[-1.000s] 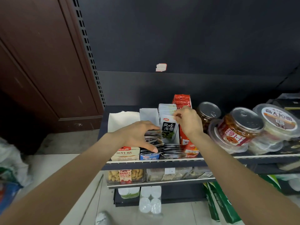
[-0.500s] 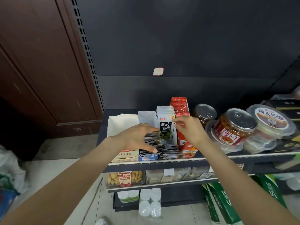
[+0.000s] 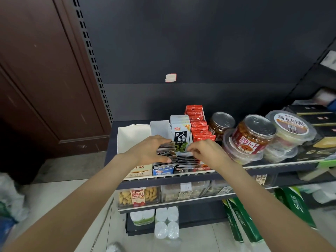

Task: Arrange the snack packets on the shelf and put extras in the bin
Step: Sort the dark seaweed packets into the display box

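Snack packets (image 3: 179, 157) lie slumped under your two grips: left hand (image 3: 151, 151) presses flat, right hand (image 3: 205, 151) seemingly pinches one. The upright packet (image 3: 181, 137) just behind could topple if nudged.

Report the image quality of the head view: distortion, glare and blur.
Head view: wide-angle bending curves the perforated shelf upright and stretches both forearms; soft glare on the silver can lids; the white-and-green seaweed packet reads sharply; the left hand and right hand look slightly soft; the frame's corners are dim.
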A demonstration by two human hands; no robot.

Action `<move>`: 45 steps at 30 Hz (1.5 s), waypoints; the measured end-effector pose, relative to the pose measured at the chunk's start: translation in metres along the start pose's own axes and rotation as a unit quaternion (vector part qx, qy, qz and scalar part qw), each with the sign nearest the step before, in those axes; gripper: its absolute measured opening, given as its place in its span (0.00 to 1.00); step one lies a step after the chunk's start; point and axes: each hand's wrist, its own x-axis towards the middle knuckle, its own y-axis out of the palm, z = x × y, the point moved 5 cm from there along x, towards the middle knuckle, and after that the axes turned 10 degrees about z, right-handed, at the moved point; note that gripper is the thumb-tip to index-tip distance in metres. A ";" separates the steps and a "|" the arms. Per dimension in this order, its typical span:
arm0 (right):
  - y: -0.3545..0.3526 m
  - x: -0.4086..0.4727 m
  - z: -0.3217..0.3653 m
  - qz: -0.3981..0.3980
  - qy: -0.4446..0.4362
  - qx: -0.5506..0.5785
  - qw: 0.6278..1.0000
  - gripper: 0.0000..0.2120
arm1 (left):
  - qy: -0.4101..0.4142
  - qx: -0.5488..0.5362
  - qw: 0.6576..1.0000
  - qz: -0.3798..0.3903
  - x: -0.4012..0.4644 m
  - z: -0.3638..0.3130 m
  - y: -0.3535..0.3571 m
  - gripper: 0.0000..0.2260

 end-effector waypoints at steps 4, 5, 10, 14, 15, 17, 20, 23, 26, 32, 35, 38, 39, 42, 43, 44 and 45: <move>-0.001 0.000 -0.001 -0.044 0.004 0.059 0.997 0.12 | -0.007 -0.019 1.000 -0.011 -0.003 -0.001 -0.002 0.31; -0.005 -0.002 -0.002 -0.065 0.009 0.086 0.994 0.11 | -0.008 -0.024 1.000 -0.015 -0.003 -0.001 -0.002 0.31; -0.040 -0.017 -0.007 -0.196 0.019 0.185 0.963 0.09 | -0.011 -0.041 0.998 -0.053 -0.006 -0.006 -0.011 0.28; -0.071 -0.030 -0.012 -0.268 0.027 0.247 0.931 0.07 | 0.005 -0.037 0.995 -0.089 -0.006 -0.022 -0.024 0.24; -0.077 -0.032 -0.013 -0.279 0.025 0.266 0.922 0.06 | 0.003 -0.046 0.994 -0.104 -0.005 -0.026 -0.029 0.22; -0.088 -0.036 -0.014 -0.297 0.008 0.318 0.901 0.06 | -0.006 -0.086 0.988 -0.125 -0.004 -0.033 -0.040 0.18; -0.098 -0.042 -0.015 -0.312 -0.010 0.396 0.864 0.09 | -0.013 -0.205 0.970 -0.129 0.000 -0.034 -0.050 0.14; -0.102 -0.048 -0.017 -0.323 -0.030 0.444 0.835 0.10 | -0.040 -0.356 0.926 -0.121 0.003 -0.028 -0.052 0.17; -0.099 -0.054 -0.019 -0.326 -0.036 0.474 0.817 0.11 | -0.026 -0.484 0.867 -0.113 0.004 -0.028 -0.051 0.15; -0.081 -0.057 -0.026 -0.316 -0.026 0.512 0.799 0.09 | 0.030 -0.650 0.744 -0.153 0.001 -0.030 -0.052 0.12; -0.071 -0.057 -0.026 -0.304 -0.028 0.569 0.764 0.09 | 0.042 -0.594 0.779 -0.197 -0.001 -0.030 -0.054 0.11; -0.061 -0.057 -0.030 -0.284 -0.001 0.620 0.731 0.11 | 0.057 -0.574 0.792 -0.201 -0.003 -0.032 -0.054 0.17; -0.058 -0.057 -0.030 -0.275 0.002 0.635 0.722 0.10 | 0.063 -0.555 0.804 -0.203 -0.004 -0.033 -0.054 0.19; -0.054 -0.059 -0.031 -0.262 0.004 0.636 0.726 0.16 | 0.076 -0.470 0.850 -0.225 -0.004 -0.036 -0.055 0.22; -0.054 -0.060 -0.031 -0.263 0.004 0.629 0.732 0.18 | 0.080 -0.451 0.858 -0.232 -0.004 -0.037 -0.056 0.22; -0.054 -0.061 -0.032 -0.264 0.004 0.625 0.735 0.20 | 0.085 -0.440 0.862 -0.237 -0.003 -0.039 -0.056 0.22; -0.054 -0.061 -0.032 -0.266 0.003 0.623 0.736 0.21 | 0.090 -0.432 0.865 -0.238 -0.003 -0.040 -0.056 0.22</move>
